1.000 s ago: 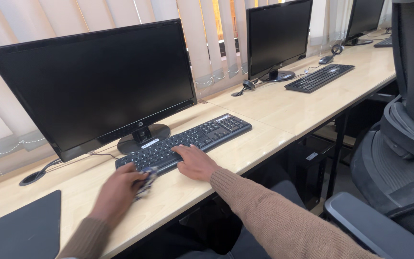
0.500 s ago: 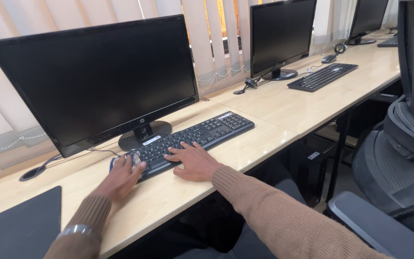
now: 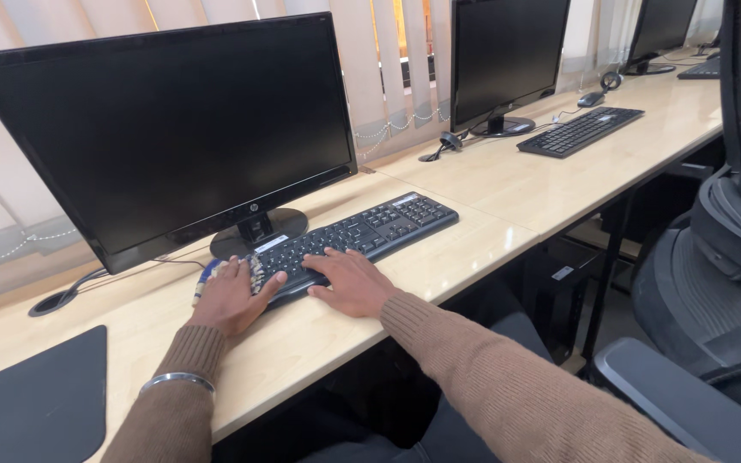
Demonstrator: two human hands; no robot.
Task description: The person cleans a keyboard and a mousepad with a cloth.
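My left hand (image 3: 231, 300) presses a small patterned cloth (image 3: 253, 272) onto the left end of a black keyboard (image 3: 362, 233). The cloth shows blue, white and yellow bits between and beside my fingers. My right hand (image 3: 349, 281) lies flat on the keyboard's front edge, fingers spread over the keys. The keyboard sits on a light wooden desk (image 3: 465, 257) in front of a black monitor (image 3: 165, 129) whose screen is dark. Both arms wear brown knitted sleeves, and a metal bangle (image 3: 177, 379) rings my left wrist.
A black mat (image 3: 32, 403) lies at the desk's left front. Along the desk to the right stand a second monitor (image 3: 508, 56) and keyboard (image 3: 581, 130), with a mouse (image 3: 592, 99) behind. A black office chair (image 3: 713, 283) stands at right. Vertical blinds hang behind.
My left hand has moved the cloth from the desk in front of the keyboard up onto its left end. My right hand has stayed on the keyboard, shifting slightly.
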